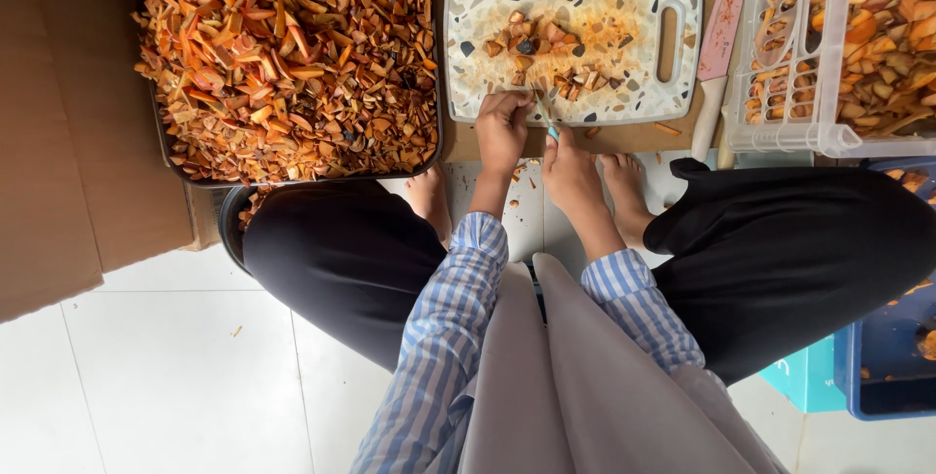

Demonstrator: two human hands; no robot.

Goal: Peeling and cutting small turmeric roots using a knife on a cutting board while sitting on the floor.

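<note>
Left hand (501, 128) clenched on a small piece at the cutting board's (624, 6) near edge; right hand (568, 170) grasps a knife (546, 115) just beside it. A heaped tray (436, 64) crowds the board's left edge; a clear basket (780, 133) stands near its right.

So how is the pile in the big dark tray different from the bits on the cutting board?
The dark tray is heaped edge to edge with orange-brown pieces; the speckled cutting board carries only a small scatter, with most of its surface bare. The tray sits apart from the hands; the left hand and right hand work at the board's near edge. Both hold similar chopped orange-brown chunks.
</note>
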